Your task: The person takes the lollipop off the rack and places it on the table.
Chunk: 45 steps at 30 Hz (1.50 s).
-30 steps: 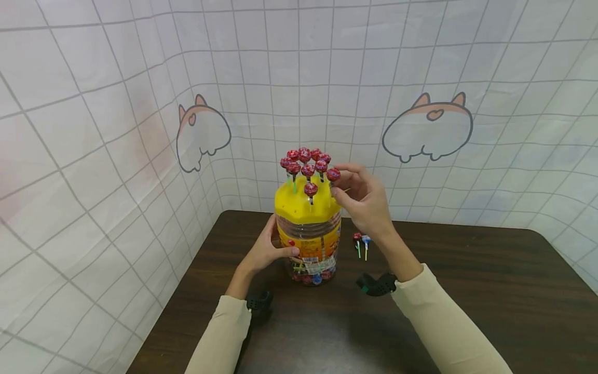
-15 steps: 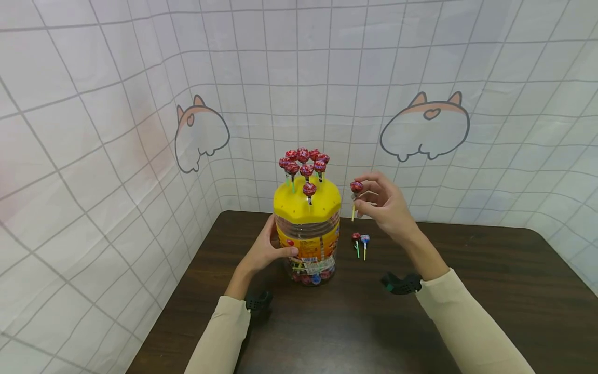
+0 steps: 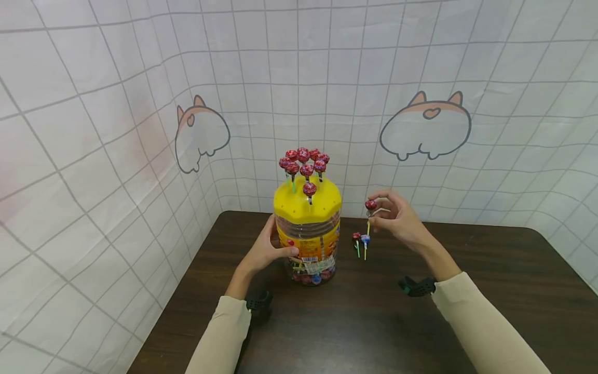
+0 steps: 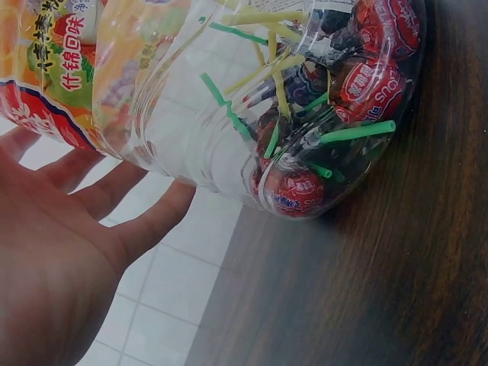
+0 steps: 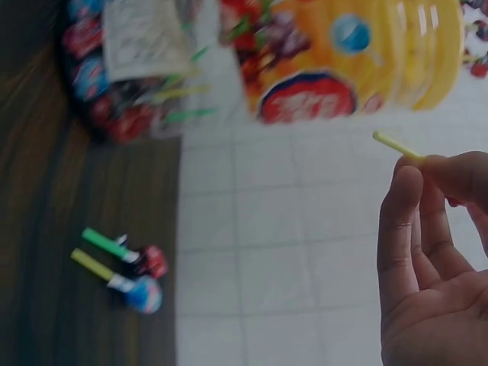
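My left hand (image 3: 262, 253) holds the side of a clear plastic candy jar (image 3: 307, 244), its thumb on the front label. Several red lollipops (image 3: 307, 171) stand stick-down in the jar's yellow lid (image 3: 299, 206). To the right of the jar, above the table, my right hand (image 3: 401, 221) pinches a red-wrapped lollipop (image 3: 371, 204) upright; its yellow stick (image 5: 393, 143) pokes out past the fingertips in the right wrist view. Inside the jar's bottom, the left wrist view shows more lollipops (image 4: 370, 88). Two lollipops, one red (image 3: 357, 236) and one blue (image 3: 365, 239), lie on the table below the right hand.
The jar stands on a dark wooden table (image 3: 444, 259) near its back edge. A white grid-patterned curtain (image 3: 308, 78) with cartoon drawings hangs behind and to the left. Black wrist devices (image 3: 416, 286) sit at both sleeves.
The right hand has lifted a red lollipop off the lid's right side and moved right and down with it, toward the two lying lollipops. The left hand stays on the jar.
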Tool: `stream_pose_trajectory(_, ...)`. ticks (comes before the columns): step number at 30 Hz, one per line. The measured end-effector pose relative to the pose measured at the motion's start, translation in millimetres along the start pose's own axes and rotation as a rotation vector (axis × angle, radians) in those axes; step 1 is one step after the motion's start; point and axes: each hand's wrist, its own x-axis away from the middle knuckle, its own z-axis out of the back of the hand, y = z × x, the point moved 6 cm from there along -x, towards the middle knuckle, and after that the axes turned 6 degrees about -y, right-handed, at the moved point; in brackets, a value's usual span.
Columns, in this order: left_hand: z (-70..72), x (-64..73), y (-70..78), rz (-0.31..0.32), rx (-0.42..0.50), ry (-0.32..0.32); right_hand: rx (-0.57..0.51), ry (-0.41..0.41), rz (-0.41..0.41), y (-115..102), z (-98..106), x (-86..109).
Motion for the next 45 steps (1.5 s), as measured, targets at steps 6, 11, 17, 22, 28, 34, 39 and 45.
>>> stream_pose_trajectory(6, 0.4, -0.5, -0.1, -0.008, -0.003, -0.003, 0.037, -0.015, -0.101, 28, 11, 4.3)
stream_pose_trajectory(11, 0.9, -0.2, -1.1, -0.003, -0.006, 0.001, 0.076, -0.017, -0.182, 51, 18, 8.9)
stream_pose_trajectory(17, 0.7, 0.5, -1.1, 0.011, -0.012, 0.01, 0.122, -0.006, -0.239, 73, 27, 15.2)
stream_pose_trajectory(22, 0.8, 0.8, -1.3, 0.013, -0.02, 0.014, 0.179, -0.009, -0.265, 88, 33, 19.9)
stream_pose_trajectory(28, 0.6, 1.2, -0.6, 0.015, -0.013, 0.014, 0.198, -0.01, -0.313, 105, 34, 23.6)
stream_pose_trajectory(34, 0.2, 0.6, 0.8, 0.006, -0.004, 0.008, 0.193, -0.03, -0.361, 121, 35, 25.3)
stream_pose_trajectory(39, 0.3, 1.0, 0.3, 0.003, -0.006, 0.007, 0.195, -0.035, -0.379, 132, 34, 25.8)
stream_pose_trajectory(45, 0.4, 0.8, -0.4, 0.004, -0.008, 0.006, 0.221, -0.017, -0.382, 135, 33, 26.1)
